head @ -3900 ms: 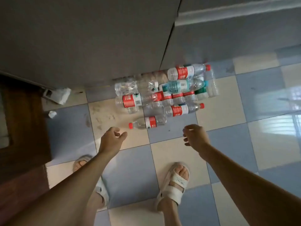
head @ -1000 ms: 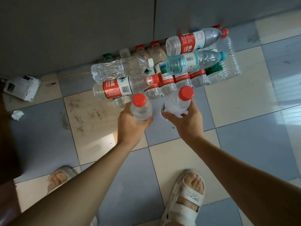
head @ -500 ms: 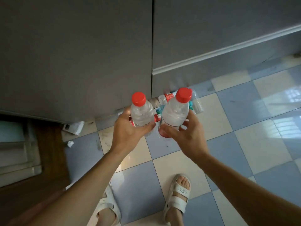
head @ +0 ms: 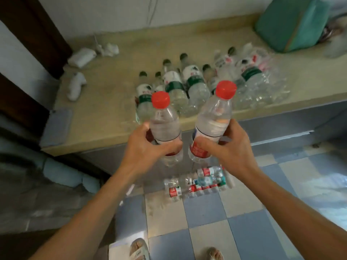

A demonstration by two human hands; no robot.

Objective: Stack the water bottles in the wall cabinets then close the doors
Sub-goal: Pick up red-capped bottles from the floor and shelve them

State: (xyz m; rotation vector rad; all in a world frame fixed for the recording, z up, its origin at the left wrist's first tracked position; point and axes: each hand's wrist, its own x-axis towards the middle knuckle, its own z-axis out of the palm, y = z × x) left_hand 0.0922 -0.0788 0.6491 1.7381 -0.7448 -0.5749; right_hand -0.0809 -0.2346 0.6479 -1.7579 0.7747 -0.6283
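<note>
My left hand grips a clear water bottle with a red cap, held upright. A second red-capped bottle, tilted slightly right, is in my right hand. Both bottles hang at the front edge of a beige countertop. Several green-labelled bottles stand and lie on that counter just beyond my hands. A pile of several more bottles lies on the tiled floor against the grey cabinet front, below my hands. No wall cabinet is in view.
A teal bag sits at the counter's back right. White crumpled items lie at its back left, and a grey-blue pad at its left edge. Dark wooden furniture stands on the left. My sandalled feet are on the checked floor.
I picked one bottle off the floor pile with each hand, then raised both up to counter height. The view has swung up from the floor to the countertop.
</note>
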